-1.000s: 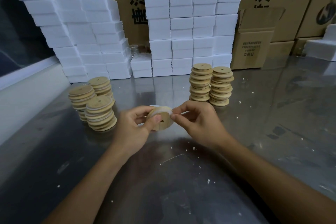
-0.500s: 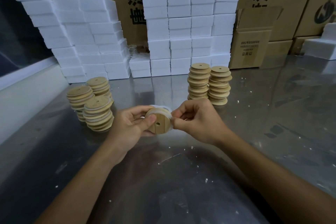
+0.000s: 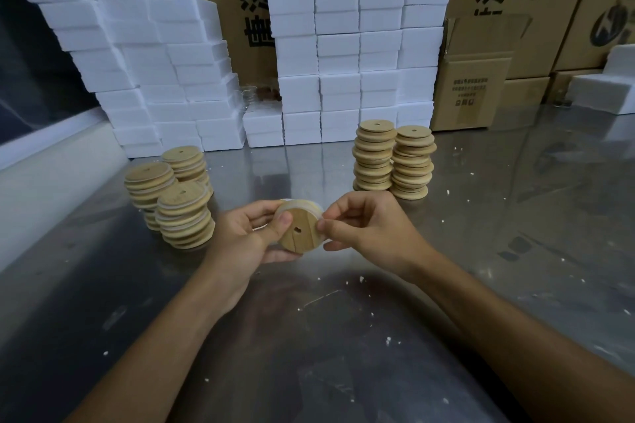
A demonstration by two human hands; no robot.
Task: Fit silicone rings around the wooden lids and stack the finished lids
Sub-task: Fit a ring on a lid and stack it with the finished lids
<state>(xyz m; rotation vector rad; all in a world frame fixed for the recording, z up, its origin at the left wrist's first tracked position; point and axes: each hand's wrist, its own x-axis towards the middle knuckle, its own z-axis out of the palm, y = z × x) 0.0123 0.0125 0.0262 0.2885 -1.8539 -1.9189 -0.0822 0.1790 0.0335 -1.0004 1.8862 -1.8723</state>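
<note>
Gripping a round wooden lid [image 3: 298,229] from both sides, the person holds it up above the metal table [image 3: 343,336], its flat grained face with a small centre hole tilted toward the camera. The left hand [image 3: 245,237] curls around the lid's left edge, thumb pressed on the face. The right hand [image 3: 369,225] pinches the pale, translucent silicone ring [image 3: 309,204] at the lid's right edge, where the ring lies along the upper rim; how far round it sits cannot be told.

Left of the left hand stand three stacks of ringed lids [image 3: 184,215], each disc pale wood with a whitish band at its rim, the front stack leaning slightly. Beyond the right hand stand two taller stacks of bare lids [image 3: 393,158], touching side by side, their edges uneven. One lid is in the hands; five stacks stand in all.

The tabletop is dull, reflective metal, scuffed and dotted with white crumbs. Farther beyond both hands rise walls of white foam blocks [image 3: 343,45], rectangular and matte, with brown cardboard cartons [image 3: 477,89] behind and to the right of them.
</note>
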